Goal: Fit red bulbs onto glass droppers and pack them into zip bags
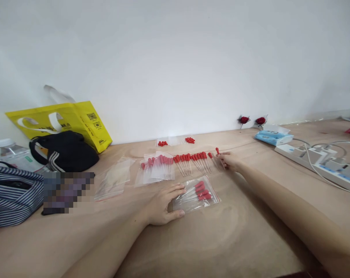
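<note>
A clear zip bag (189, 199) with several red-bulbed droppers in it lies flat on the table. My left hand (164, 206) rests at its left end, thumb and fingers spread apart, fingertips touching the plastic. Further right, my right hand (228, 160) pinches a dropper, its red bulb (217, 150) pointing up; the lower part is partly hidden by the fingers. Beside that hand lies another dropper (210, 155). Loose droppers (200, 158) form a row to its left, and more sit inside overlapping bags (156, 168).
Empty-looking zip bags (112, 179) lie left. Small red bulbs (190, 140) in bags are near the wall. A yellow bag (90, 127), black pouch (70, 150) and striped bag (15, 193) occupy the left; a power strip (337, 173), tissue pack (273, 136) and roses (261, 121) the right.
</note>
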`<state>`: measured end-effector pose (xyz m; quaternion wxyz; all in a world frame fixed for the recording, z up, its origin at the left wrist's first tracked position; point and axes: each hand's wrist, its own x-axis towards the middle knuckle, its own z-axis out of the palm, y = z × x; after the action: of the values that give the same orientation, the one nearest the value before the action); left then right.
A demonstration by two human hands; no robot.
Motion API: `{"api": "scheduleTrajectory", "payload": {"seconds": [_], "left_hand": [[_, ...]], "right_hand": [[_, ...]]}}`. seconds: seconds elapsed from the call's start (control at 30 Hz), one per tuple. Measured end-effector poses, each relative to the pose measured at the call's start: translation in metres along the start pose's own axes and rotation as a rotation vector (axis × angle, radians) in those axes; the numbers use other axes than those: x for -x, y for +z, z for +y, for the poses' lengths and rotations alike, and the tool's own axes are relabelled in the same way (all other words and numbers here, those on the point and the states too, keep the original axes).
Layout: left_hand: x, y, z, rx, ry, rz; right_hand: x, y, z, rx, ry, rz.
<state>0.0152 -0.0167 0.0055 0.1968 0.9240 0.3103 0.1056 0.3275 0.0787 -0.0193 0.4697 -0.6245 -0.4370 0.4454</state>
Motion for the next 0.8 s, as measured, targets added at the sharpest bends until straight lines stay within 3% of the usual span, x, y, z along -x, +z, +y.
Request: {"api": "scheduleTrajectory", "payload": {"seconds": [0.17, 0.33, 0.57, 0.7, 0.8], "left_hand": [[-0.001, -0.002, 0.003, 0.001, -0.004, -0.008], [-0.001, -0.002, 0.003, 0.012, -0.033, -0.007], [-0.001, -0.003, 0.005, 0.023, -0.041, -0.001], [-0.001, -0.003, 0.005, 0.012, -0.029, 0.008], [-0.001, -0.001, 0.003, 0.014, -0.016, 0.015]], "right_hand": [[0.035, -0.012, 0.006, -0.188, -0.090, -0.094], [0.042, -0.017, 0.015, -0.361, -0.063, -0.002], [0.035, -0.016, 0.018, -0.381, 0.007, 0.022], [0.052, -0.010, 0.017, -0.391, -0.048, 0.074], [0.070, -0.001, 0.016, -0.357, -0.127, 0.026]]}}
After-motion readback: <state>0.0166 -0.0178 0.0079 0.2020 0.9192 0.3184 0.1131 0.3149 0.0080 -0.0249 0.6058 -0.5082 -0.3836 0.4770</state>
